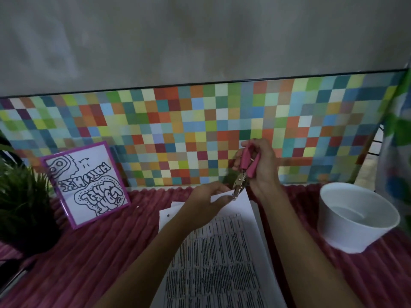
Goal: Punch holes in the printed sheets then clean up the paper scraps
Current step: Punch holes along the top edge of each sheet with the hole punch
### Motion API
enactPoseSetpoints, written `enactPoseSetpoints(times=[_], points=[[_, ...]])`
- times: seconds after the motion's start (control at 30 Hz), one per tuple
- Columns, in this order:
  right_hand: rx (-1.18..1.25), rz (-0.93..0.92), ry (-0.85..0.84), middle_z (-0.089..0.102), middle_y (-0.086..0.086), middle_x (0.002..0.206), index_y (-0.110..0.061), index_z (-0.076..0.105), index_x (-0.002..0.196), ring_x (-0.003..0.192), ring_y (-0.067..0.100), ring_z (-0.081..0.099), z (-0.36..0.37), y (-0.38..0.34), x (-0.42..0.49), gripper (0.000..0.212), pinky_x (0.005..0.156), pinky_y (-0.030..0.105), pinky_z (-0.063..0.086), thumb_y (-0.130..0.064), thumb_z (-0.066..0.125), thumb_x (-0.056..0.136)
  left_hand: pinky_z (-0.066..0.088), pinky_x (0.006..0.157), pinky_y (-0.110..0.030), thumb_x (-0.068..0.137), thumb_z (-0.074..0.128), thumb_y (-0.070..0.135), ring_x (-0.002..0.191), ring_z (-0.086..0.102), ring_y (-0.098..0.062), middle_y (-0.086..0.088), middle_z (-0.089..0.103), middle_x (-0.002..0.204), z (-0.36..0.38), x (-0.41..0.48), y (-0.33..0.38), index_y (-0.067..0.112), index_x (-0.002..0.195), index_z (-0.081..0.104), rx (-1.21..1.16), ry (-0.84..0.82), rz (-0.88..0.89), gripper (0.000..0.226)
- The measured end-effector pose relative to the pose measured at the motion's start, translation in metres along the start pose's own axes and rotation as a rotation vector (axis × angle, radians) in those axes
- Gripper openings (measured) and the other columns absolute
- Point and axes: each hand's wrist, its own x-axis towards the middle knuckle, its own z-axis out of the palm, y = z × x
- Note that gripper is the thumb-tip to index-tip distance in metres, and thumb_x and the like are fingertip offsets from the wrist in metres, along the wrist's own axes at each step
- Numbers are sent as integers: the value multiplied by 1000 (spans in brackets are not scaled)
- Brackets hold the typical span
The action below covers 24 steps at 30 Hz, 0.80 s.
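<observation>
Right hand (261, 172): raised over the far end of the sheets, fingers curled round the pink handles of the hole punch (244, 168), forearm entering from 5 o'clock.
Hole punch: plier type, handles up, metal head pointing down at 7 o'clock, biting the far edge of the top printed sheet (222, 252).
Left hand (206, 203): palm down, fingertips pinching that same far edge just beside the punch head; forearm entering from 7 o'clock.
Printed sheets: at 6 o'clock in view, top sheet covered in dense table text, lying askew on a lower sheet (165, 215) whose 10 o'clock corner shows one punched hole.
Surface: ribbed pink cloth (100, 252).
Backdrop: multicoloured checkered panel (155, 130) upright along the cloth's far edge; grey wall (200, 41) above.
At 3 o'clock of sheets: white bowl (355, 221), near, not touching.
At 9 to 10 o'clock: purple-framed drawing (85, 185) leaning on the panel; green plant (20, 196) beyond it.
Open room: bare cloth between sheets and framed drawing.
</observation>
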Motion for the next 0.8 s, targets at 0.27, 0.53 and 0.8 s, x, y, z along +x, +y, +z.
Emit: enactPoseSetpoints(times=[0.27,0.53,0.8], points=[[-32,8,32,57,9,62,-6,61,86,45,20,51,5,0,-2,22,44,27,44,-20,47,95,46,77,-20,92,60,28,83,62,-2,7,72,96,-3,7,2,17,96,72,174,83,58,16],[-321,106,22,64,5,71,-6,62,100,50,15,55,-2,-14,4,32,48,27,47,-36,62,89,47,85,-33,95,53,28,88,60,-12,5,70,99,-11,4,-7,18,101,69,319,94,120,20],[-1104,163,-470,62,8,86,-14,61,78,83,21,59,11,-10,-11,25,67,28,45,10,58,71,40,73,-23,96,54,30,75,53,6,20,60,81,-25,0,2,21,98,68,252,165,222,17]])
